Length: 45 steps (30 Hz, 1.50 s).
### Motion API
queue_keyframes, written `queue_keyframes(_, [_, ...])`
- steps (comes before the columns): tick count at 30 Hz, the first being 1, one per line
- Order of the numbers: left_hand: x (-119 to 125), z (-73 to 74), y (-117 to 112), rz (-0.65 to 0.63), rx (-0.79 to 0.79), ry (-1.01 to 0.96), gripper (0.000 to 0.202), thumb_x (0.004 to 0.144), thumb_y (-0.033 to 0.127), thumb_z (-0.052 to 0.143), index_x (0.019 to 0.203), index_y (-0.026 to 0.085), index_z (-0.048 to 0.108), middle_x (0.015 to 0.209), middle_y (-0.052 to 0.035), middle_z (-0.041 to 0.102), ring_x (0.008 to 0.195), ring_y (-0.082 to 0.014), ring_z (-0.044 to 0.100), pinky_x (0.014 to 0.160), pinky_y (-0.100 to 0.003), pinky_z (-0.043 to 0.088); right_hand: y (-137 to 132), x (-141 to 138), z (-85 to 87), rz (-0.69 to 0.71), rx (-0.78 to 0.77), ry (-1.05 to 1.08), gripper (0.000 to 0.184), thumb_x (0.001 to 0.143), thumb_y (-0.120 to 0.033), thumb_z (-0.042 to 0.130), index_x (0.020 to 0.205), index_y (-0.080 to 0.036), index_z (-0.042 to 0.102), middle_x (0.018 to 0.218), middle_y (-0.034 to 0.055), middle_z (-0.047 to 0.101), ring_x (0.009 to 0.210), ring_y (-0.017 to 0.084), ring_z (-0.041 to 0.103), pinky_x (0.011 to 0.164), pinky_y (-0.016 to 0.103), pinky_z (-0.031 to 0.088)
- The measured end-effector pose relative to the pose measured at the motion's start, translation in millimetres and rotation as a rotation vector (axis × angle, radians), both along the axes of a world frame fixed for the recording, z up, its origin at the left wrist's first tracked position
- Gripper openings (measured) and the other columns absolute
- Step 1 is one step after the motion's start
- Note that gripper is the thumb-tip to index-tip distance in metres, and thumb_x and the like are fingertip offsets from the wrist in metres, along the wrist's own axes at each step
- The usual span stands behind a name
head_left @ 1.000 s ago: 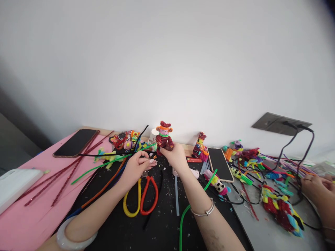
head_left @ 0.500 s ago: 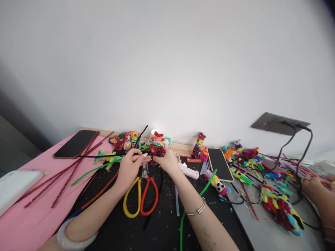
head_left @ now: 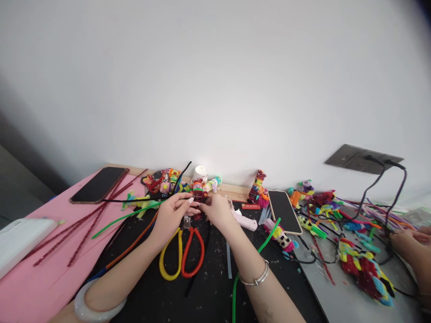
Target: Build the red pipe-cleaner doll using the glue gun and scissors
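A small dark red tinsel pipe-cleaner figure (head_left: 198, 189) with a pink face and a green and orange band is between my two hands at the middle of the black mat. My right hand (head_left: 219, 210) is closed on its right side, partly hiding it. The fingers of my left hand (head_left: 175, 211) close on its lower left front; their tips overlap the body. Just below lie scissors with one yellow and one red handle (head_left: 192, 255), their blades partly under my left fingers. A white paper cup (head_left: 201, 172) stands behind the figure.
A pale pink glue gun (head_left: 245, 220), a white-edged phone (head_left: 284, 213) and finished figures (head_left: 257, 186) lie to the right. At left are a dark phone (head_left: 99, 185) and red tinsel stems (head_left: 79, 242) on pink sheeting. Another person's hand (head_left: 409, 242) works at far right.
The figure has been lowered and tipped, so the cup behind shows more. My left fingers have moved right onto its front, and my right hand has shifted slightly right and down.
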State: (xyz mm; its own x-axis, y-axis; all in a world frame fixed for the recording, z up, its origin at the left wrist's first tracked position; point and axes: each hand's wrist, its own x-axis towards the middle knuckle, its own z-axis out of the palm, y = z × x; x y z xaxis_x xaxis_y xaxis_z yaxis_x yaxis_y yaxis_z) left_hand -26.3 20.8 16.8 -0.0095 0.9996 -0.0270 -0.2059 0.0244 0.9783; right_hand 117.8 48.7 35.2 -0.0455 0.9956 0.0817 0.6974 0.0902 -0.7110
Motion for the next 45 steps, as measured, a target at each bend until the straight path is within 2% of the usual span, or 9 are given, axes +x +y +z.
queue_keyframes(4, [1, -1.8, -3, -0.182, -0.048, -0.11, 0.036, 0.079, 0.039, 0.064, 0.103, 0.012, 0.061, 0.065, -0.0028, 0.071, 0.052, -0.0143, 0.067, 0.054, -0.023, 0.052, -16, 17, 12.4, -0.005, 0.067, -0.064, 0.019, 0.081, -0.018, 0.053, 0.067, -0.017, 0.066, 0.066, 0.0069, 0.067, 0.064, 0.018, 0.061, 0.066, 0.029, 0.043])
queue_keyframes(10, [6, -5.2, -7, -0.427, -0.142, -0.184, 0.039, 0.082, 0.035, 0.061, 0.112, 0.01, 0.06, 0.06, -0.0039, 0.071, 0.048, -0.0152, 0.066, 0.051, -0.024, 0.052, -39, 35, 2.7, 0.143, 0.015, 0.217, 0.027, 0.083, -0.018, 0.045, 0.099, -0.015, 0.067, 0.063, 0.001, 0.065, 0.052, 0.013, 0.058, 0.054, 0.024, 0.045])
queue_keyframes(16, [7, -6.4, -10, -0.53, -0.175, -0.097, 0.045, 0.085, 0.038, 0.058, 0.121, 0.011, 0.058, 0.06, -0.0059, 0.071, 0.049, -0.0173, 0.068, 0.049, -0.023, 0.051, -43, 40, -20.4, 0.054, -0.053, 0.39, 0.018, 0.078, -0.021, 0.051, 0.088, -0.015, 0.065, 0.071, 0.0038, 0.069, 0.048, 0.013, 0.058, 0.049, 0.025, 0.047])
queue_keyframes(22, [8, -10.1, -13, -0.605, -0.143, 0.01, 0.052, 0.085, 0.039, 0.056, 0.13, 0.013, 0.053, 0.063, -0.0071, 0.073, 0.055, -0.0206, 0.071, 0.052, -0.026, 0.053, -46, 41, -23.1, 0.05, 0.004, 0.331, 0.02, 0.082, -0.022, 0.045, 0.081, -0.017, 0.065, 0.069, 0.004, 0.069, 0.047, 0.014, 0.058, 0.048, 0.025, 0.046])
queue_keyframes(28, [8, -8.2, -13, -0.579, -0.097, 0.062, 0.052, 0.085, 0.038, 0.055, 0.13, 0.012, 0.053, 0.062, -0.0064, 0.072, 0.053, -0.0206, 0.07, 0.052, -0.028, 0.053, -47, 42, -17.8, -0.018, 0.051, 0.243, 0.016, 0.078, -0.019, 0.048, 0.074, -0.018, 0.063, 0.064, 0.0036, 0.069, 0.049, 0.016, 0.061, 0.049, 0.025, 0.047])
queue_keyframes(34, [2, -4.3, -9, -0.384, -0.057, 0.002, 0.049, 0.083, 0.036, 0.056, 0.124, 0.01, 0.055, 0.062, -0.0046, 0.071, 0.053, -0.0192, 0.069, 0.055, -0.028, 0.053, -37, 79, -5.1, -0.19, 0.148, 0.226, 0.017, 0.077, -0.027, 0.052, 0.081, -0.016, 0.065, 0.074, 0.0088, 0.071, 0.062, 0.02, 0.066, 0.055, 0.028, 0.049])
queue_keyframes(41, [2, -2.9, -7, -0.278, -0.073, -0.006, 0.044, 0.081, 0.035, 0.058, 0.118, 0.011, 0.059, 0.061, -0.0028, 0.069, 0.051, -0.0168, 0.067, 0.054, -0.026, 0.052, -43, 117, -6.2, -0.155, 0.149, 0.059, 0.018, 0.083, -0.031, 0.047, 0.068, -0.021, 0.051, 0.056, 0.0001, 0.061, 0.047, 0.015, 0.056, 0.048, 0.024, 0.043])
queue_keyframes(43, [2, -4.7, -6, -0.273, -0.069, -0.011, 0.042, 0.082, 0.034, 0.057, 0.117, 0.012, 0.059, 0.061, -0.0023, 0.069, 0.051, -0.0162, 0.067, 0.053, -0.025, 0.051, -45, 122, -11.1, -0.151, 0.2, -0.048, 0.021, 0.086, -0.03, 0.044, 0.071, -0.021, 0.055, 0.058, 0.0009, 0.063, 0.052, 0.016, 0.059, 0.054, 0.025, 0.045])
queue_keyframes(45, [1, -7.3, -5, -0.27, -0.063, -0.025, 0.041, 0.082, 0.032, 0.056, 0.118, 0.012, 0.058, 0.062, -0.0019, 0.07, 0.051, -0.0156, 0.067, 0.053, -0.024, 0.051, -42, 128, -14.2, -0.139, 0.267, -0.151, 0.024, 0.087, -0.026, 0.041, 0.08, -0.019, 0.063, 0.074, 0.0055, 0.071, 0.068, 0.019, 0.066, 0.066, 0.028, 0.049])
